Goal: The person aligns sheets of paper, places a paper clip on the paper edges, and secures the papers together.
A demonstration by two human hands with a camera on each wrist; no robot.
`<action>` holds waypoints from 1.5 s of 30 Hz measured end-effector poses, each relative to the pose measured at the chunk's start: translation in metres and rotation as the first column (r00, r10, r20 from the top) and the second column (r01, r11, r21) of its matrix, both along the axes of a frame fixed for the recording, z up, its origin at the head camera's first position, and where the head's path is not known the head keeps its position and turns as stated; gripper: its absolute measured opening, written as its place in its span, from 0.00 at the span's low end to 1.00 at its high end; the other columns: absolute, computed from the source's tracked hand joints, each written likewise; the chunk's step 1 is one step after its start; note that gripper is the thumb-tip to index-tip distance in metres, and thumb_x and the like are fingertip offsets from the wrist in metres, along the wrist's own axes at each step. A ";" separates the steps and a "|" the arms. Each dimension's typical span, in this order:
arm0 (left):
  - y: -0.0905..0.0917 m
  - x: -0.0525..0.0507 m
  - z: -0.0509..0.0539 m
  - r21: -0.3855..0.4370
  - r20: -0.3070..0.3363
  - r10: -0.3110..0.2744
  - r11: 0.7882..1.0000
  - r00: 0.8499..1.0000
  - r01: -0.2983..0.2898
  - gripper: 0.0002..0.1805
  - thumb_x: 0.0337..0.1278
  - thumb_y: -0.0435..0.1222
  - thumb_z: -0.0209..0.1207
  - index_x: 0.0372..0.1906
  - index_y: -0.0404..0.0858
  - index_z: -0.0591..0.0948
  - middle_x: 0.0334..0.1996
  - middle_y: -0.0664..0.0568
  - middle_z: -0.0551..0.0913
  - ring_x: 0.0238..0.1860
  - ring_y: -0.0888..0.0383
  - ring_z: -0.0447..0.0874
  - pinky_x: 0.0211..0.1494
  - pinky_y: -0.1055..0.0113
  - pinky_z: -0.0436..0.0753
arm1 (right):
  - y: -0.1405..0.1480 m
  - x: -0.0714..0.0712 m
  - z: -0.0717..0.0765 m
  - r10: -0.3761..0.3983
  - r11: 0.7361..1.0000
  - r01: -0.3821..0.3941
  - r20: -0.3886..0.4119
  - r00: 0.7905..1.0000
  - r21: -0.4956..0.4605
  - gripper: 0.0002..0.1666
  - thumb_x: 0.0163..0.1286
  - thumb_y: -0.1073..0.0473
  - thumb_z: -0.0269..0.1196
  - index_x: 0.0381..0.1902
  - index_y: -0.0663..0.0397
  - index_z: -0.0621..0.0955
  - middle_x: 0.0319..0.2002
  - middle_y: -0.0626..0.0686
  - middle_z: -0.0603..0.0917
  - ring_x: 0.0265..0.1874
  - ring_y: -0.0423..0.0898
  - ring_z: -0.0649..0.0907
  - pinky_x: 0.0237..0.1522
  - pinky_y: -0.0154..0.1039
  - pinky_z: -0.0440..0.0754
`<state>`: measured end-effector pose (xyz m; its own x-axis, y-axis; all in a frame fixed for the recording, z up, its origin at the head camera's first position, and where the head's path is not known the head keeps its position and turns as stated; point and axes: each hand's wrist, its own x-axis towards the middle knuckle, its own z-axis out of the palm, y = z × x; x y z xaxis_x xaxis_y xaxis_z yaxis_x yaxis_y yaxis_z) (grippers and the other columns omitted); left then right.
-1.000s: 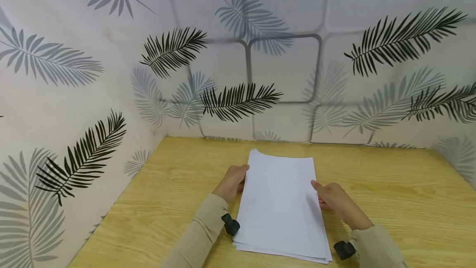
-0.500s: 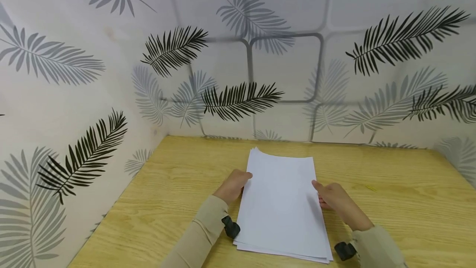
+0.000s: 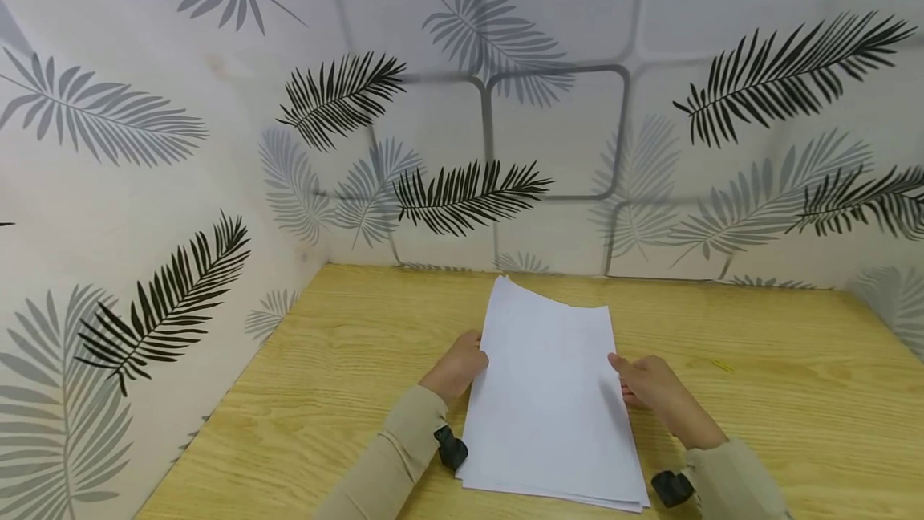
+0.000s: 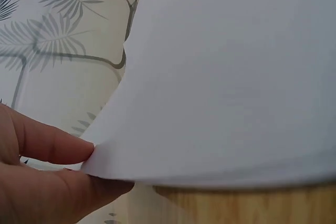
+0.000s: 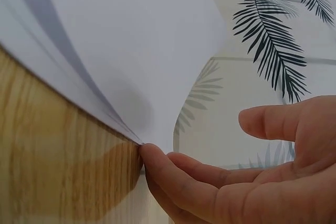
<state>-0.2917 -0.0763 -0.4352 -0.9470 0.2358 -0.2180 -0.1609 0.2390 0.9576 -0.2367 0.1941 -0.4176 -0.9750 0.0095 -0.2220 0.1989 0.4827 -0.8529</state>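
Observation:
A stack of white paper lies on the table in front of me, its sheets slightly uneven along the near edge. At its left edge my left hand pinches the sheets between thumb and finger, as the left wrist view shows, and the paper bends there. The far left corner curves upward. My right hand is at the right edge. In the right wrist view its fingertips touch the paper's edge from below, while the thumb stands apart from the sheets.
The wood-grain table extends to both sides of the paper. A small yellow strip lies to the right. Leaf-patterned cloth covers the wall behind and at the left.
My left hand has slid toward me along the left edge, and its grip has shifted. The paper's far left corner has risen. My right hand stays nearly in place.

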 end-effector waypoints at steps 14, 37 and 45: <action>0.005 0.001 0.002 0.050 -0.067 0.020 0.999 0.998 -0.017 0.36 0.50 0.13 0.35 0.69 0.29 0.60 0.55 0.34 0.72 0.53 0.43 0.72 0.59 0.47 0.68 | 0.005 -0.003 -0.006 -0.028 0.999 0.028 0.000 1.000 -0.041 0.22 0.75 0.57 0.51 0.36 0.78 0.73 0.29 0.56 0.75 0.27 0.43 0.76 0.31 0.31 0.81; 0.000 0.003 0.009 0.139 -0.084 0.009 0.990 0.996 0.002 0.31 0.59 0.16 0.38 0.70 0.32 0.60 0.60 0.35 0.70 0.60 0.42 0.68 0.64 0.45 0.65 | 0.008 -0.011 -0.004 -0.002 1.000 0.002 -0.026 1.000 0.003 0.18 0.74 0.64 0.50 0.45 0.83 0.72 0.30 0.58 0.74 0.31 0.47 0.76 0.33 0.35 0.78; -0.001 0.004 0.012 0.197 -0.071 -0.020 0.980 0.997 0.033 0.30 0.64 0.18 0.39 0.70 0.34 0.60 0.60 0.36 0.71 0.58 0.44 0.72 0.60 0.47 0.70 | 0.009 -0.010 -0.001 0.026 0.999 -0.024 -0.062 0.998 0.028 0.22 0.75 0.62 0.49 0.49 0.84 0.70 0.45 0.70 0.74 0.44 0.59 0.74 0.45 0.47 0.76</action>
